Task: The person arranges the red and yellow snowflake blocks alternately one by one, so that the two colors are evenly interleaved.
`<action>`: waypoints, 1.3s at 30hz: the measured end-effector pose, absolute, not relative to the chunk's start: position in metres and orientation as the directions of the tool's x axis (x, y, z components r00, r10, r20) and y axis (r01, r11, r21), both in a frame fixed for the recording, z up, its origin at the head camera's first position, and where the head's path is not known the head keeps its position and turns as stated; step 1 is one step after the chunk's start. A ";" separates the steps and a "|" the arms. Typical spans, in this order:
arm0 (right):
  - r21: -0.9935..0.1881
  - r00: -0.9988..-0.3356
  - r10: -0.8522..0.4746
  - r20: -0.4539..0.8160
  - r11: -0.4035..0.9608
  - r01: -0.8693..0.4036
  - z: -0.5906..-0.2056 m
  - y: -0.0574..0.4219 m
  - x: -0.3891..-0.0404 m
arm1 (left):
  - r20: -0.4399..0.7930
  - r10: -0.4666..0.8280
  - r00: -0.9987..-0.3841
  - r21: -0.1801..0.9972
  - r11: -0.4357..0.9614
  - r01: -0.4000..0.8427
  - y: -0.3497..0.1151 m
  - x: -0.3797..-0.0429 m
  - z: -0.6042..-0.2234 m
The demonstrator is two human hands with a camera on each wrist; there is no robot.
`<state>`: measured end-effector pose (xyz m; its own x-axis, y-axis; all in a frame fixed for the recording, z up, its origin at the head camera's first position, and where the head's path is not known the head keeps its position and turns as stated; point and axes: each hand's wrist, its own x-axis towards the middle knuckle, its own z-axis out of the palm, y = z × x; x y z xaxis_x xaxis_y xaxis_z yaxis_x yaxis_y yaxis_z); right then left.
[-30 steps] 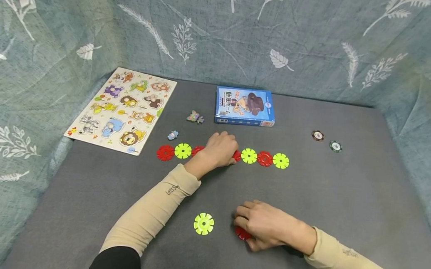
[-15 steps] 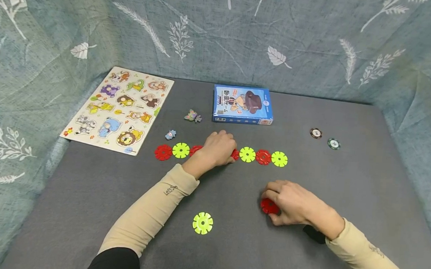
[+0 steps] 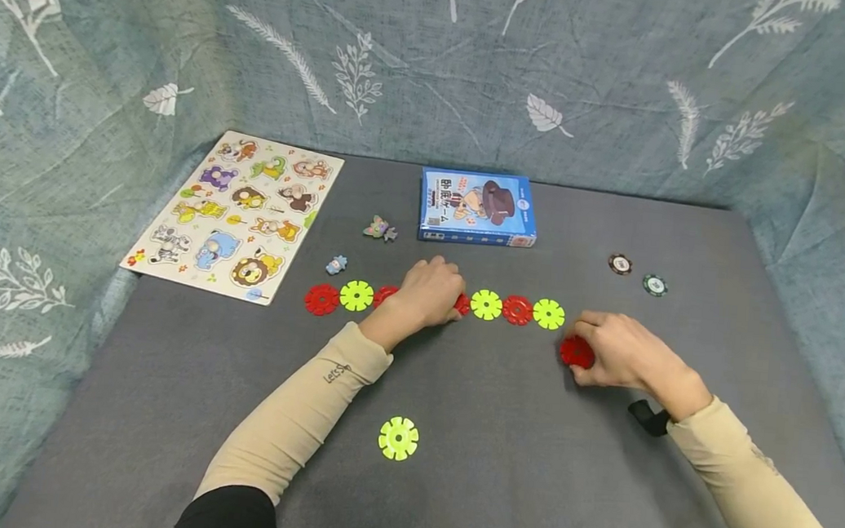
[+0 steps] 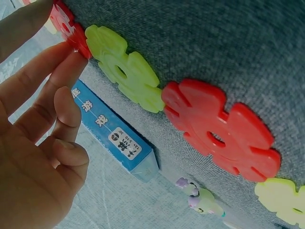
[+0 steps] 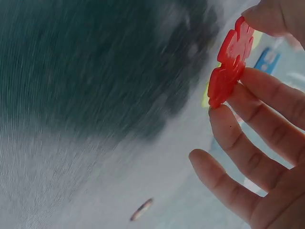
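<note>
A row of alternating red and yellow-green notched plastic building discs runs across the grey table. My left hand (image 3: 429,291) reaches over its middle and hides part of it. In the left wrist view, thumb and fingertips hold a red disc (image 4: 69,29) of the row at its edges, with a yellow-green disc (image 4: 125,69) beside it. Past the row's right end, my right hand (image 3: 621,351) pinches another red disc (image 3: 577,352) between thumb and fingers, right of the last yellow-green disc (image 3: 548,314). A single yellow-green disc (image 3: 399,438) lies near the front.
A wooden animal puzzle board (image 3: 227,218) lies back left. Two small figures, one multicoloured (image 3: 379,228) and one blue (image 3: 336,264), sit between it and a blue game box (image 3: 478,208). Two poker chips (image 3: 619,264) lie at the right. Patterned cloth (image 3: 436,69) hangs behind.
My right hand has carried its red disc from the front of the table rightward and away from me, to near the row's right end. The left hand has stayed in place on the row.
</note>
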<state>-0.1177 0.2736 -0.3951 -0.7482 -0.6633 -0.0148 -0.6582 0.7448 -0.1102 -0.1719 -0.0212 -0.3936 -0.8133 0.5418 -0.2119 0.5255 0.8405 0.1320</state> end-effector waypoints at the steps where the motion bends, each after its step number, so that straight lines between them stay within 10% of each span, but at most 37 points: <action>1: -0.114 -0.760 -0.649 -0.027 0.757 -0.643 -0.395 0.276 -0.121 | -0.213 0.541 -0.813 0.132 0.841 0.525 -0.021 -0.172 -0.394; 39: -0.153 -0.795 -0.599 -0.090 0.797 -0.584 -0.401 0.283 -0.169 | -0.217 0.538 -0.815 0.111 0.843 0.527 -0.021 -0.171 -0.392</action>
